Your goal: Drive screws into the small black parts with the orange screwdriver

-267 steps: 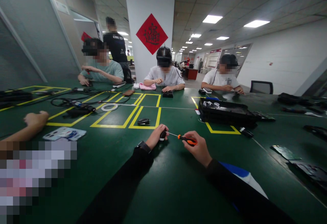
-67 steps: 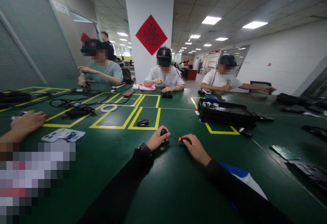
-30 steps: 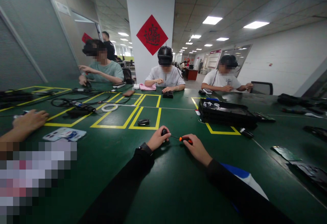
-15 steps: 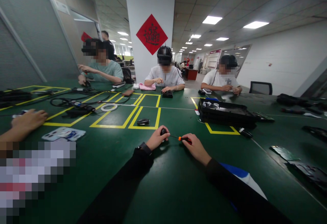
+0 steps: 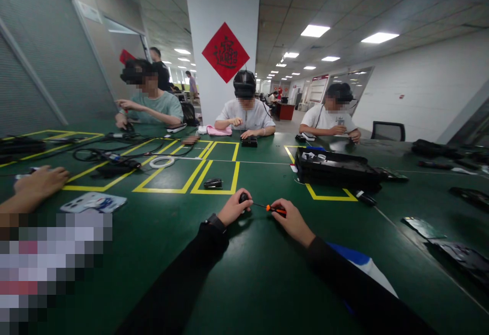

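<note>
My left hand (image 5: pixel 234 207) is closed round a small black part (image 5: pixel 243 198) that rests on the green table (image 5: pixel 252 274). My right hand (image 5: pixel 293 220) grips an orange-handled screwdriver (image 5: pixel 275 208). Its thin shaft points left, with the tip at the black part. Both hands sit close together on the table in front of me. A watch shows on my left wrist.
A black device (image 5: pixel 213 183) lies inside a yellow taped box. A black tray (image 5: pixel 336 168) stands to the right. Cables and a white ring (image 5: pixel 162 162) lie at the left. A neighbour's hand (image 5: pixel 40 183) and a phone (image 5: pixel 93 202) are near. Three people sit opposite.
My right hand has drawn closer to the left since the earliest frame, so less of the screwdriver's shaft shows. Over the last second both hands have hardly moved.
</note>
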`<state>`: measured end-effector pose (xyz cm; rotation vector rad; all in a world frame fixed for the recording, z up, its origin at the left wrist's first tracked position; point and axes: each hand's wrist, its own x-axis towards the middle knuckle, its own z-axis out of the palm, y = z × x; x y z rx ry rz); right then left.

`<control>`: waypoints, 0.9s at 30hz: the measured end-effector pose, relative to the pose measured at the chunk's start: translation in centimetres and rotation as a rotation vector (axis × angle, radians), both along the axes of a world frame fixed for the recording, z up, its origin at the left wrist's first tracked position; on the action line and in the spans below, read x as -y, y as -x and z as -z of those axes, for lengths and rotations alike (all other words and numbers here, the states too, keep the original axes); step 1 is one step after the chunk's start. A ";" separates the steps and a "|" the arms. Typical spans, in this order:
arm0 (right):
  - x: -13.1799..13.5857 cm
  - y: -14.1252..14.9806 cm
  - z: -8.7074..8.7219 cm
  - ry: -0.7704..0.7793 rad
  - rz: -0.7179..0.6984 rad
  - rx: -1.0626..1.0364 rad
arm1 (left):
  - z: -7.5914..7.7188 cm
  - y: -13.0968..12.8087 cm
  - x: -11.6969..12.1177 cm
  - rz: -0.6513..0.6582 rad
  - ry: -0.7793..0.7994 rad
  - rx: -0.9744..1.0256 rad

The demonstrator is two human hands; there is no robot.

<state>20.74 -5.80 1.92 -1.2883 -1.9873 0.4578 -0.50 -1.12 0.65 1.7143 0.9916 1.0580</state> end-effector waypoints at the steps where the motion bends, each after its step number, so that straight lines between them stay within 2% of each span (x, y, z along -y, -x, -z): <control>1: 0.0 0.0 0.0 0.003 0.003 -0.001 | 0.0 0.0 0.0 -0.002 0.001 -0.001; 11: 0.0 0.0 -0.1 -0.010 -0.010 0.026 | -0.1 0.0 0.1 -0.004 0.005 0.019; 22: -0.1 0.3 0.3 0.039 0.016 -0.048 | 0.0 0.0 0.0 -0.002 0.004 0.000; 27: -0.3 0.2 0.3 0.013 0.003 0.021 | 0.0 0.0 0.0 0.011 -0.001 0.032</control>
